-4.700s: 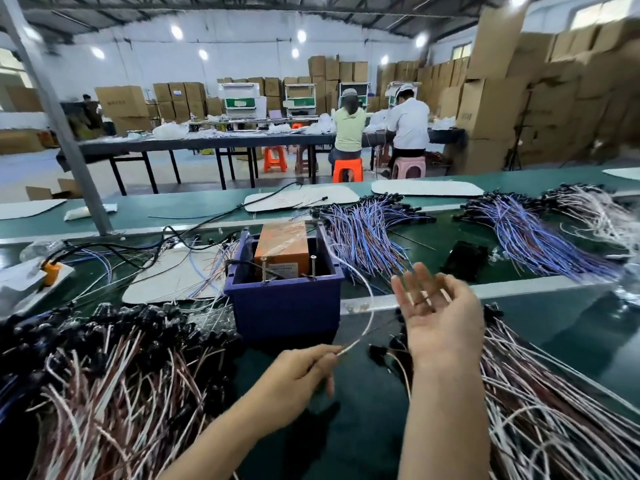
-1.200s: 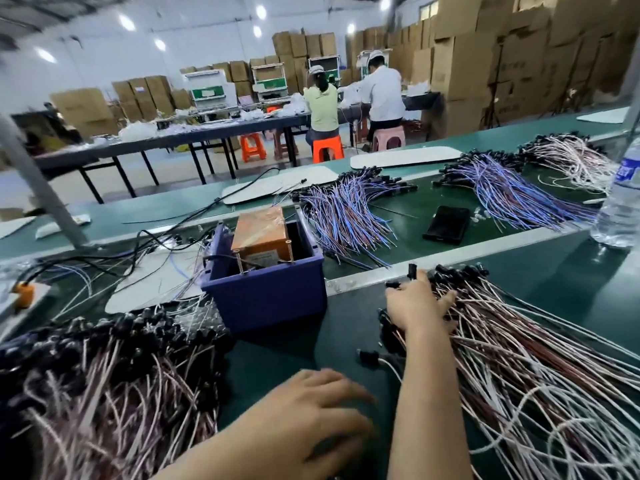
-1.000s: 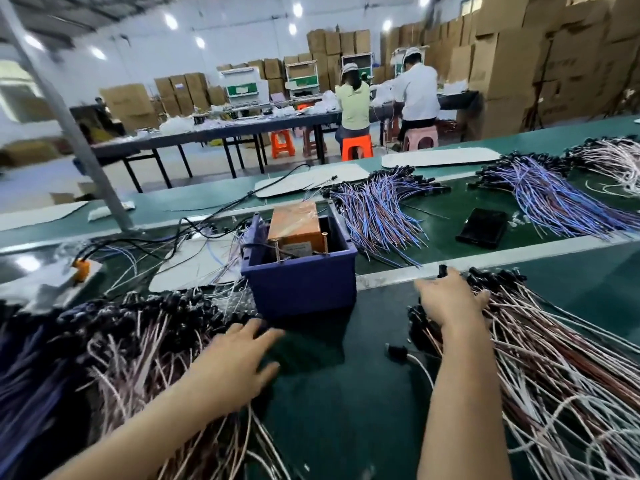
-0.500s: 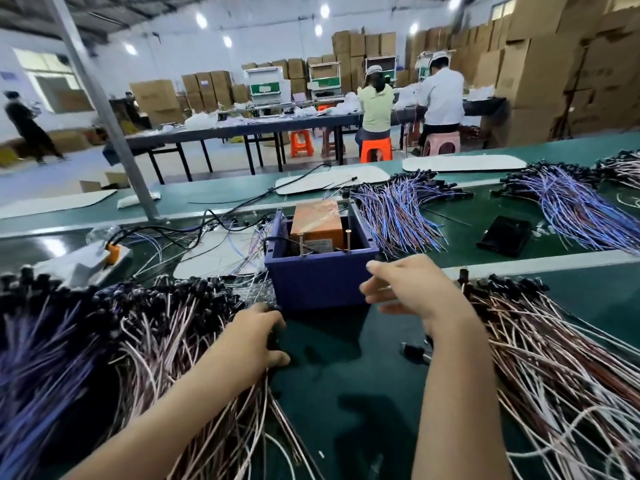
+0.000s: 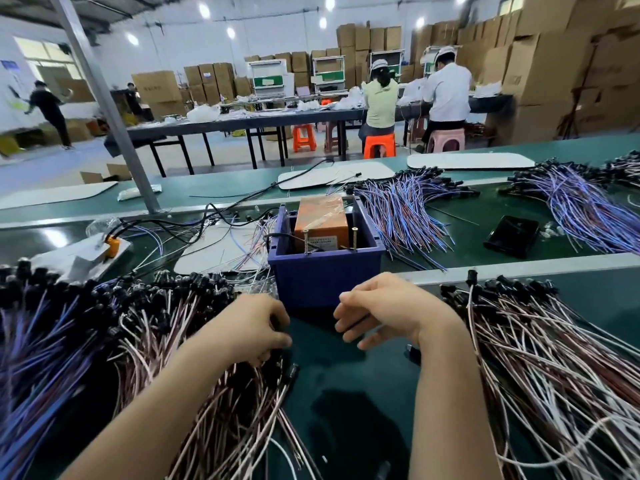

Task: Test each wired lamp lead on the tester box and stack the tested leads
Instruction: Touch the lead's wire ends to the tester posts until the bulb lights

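Left hand (image 5: pixel 249 327), lower centre, curled its fingers round leads at the edge of the left lead pile (image 5: pixel 156 341). Right hand (image 5: pixel 384 310) hovered beside it, loosely curled; contents indeterminate. Right lead pile (image 5: pixel 536 358) filled lower right. Tester box (image 5: pixel 325 275) stood centre-frame, beyond both hands.

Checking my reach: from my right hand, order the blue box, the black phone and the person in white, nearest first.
1. Blue box, just ahead of the right hand.
2. Black phone, farther back right.
3. Person in white, at the far table.
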`<action>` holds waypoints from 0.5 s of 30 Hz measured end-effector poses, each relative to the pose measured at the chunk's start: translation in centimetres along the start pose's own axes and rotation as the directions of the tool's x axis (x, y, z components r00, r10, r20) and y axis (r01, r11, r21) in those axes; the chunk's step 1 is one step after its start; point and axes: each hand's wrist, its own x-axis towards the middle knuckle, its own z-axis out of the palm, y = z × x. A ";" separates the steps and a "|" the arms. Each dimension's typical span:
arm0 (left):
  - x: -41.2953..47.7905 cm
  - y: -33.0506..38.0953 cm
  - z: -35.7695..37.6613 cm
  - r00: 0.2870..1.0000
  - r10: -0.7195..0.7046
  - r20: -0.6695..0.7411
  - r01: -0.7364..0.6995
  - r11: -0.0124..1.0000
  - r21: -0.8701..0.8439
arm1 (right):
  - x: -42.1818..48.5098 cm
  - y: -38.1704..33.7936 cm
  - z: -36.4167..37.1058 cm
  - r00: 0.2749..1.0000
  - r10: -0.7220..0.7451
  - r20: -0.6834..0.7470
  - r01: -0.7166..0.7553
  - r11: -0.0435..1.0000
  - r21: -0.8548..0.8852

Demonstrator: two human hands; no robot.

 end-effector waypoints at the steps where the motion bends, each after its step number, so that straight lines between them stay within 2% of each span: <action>1: -0.1 0.2 0.5 0.999 -0.019 0.039 0.016 0.998 0.061 | 0.4 -0.1 0.6 0.999 0.009 0.037 -0.009 1.000 -0.015; 3: -0.4 0.6 1.7 0.994 -0.037 0.104 0.012 0.971 0.237 | 1.3 -0.1 1.8 0.994 0.052 0.100 -0.045 0.996 -0.072; 5: -0.6 0.9 2.4 0.996 -0.012 0.083 -0.020 0.928 0.372 | 2.1 -0.1 2.9 0.984 0.105 0.146 -0.081 0.984 -0.161; 9: -1.5 1.1 2.8 0.998 0.023 0.065 -0.048 0.907 0.418 | 2.6 -1.1 3.9 0.985 0.096 0.146 -0.039 0.935 -0.353; 12: -2.4 1.1 3.0 0.998 0.044 0.049 -0.063 0.874 0.482 | 2.3 -3.2 4.5 0.989 -0.016 0.148 0.093 0.843 -0.530; 14: -2.7 0.8 3.2 0.995 0.095 0.035 -0.101 0.871 0.481 | 1.6 -4.2 5.5 0.963 -0.198 0.186 0.271 0.722 -0.636; 15: -2.9 0.7 3.3 0.992 0.122 0.020 -0.118 0.886 0.448 | 1.2 -4.0 6.1 0.927 -0.310 0.211 0.369 0.652 -0.662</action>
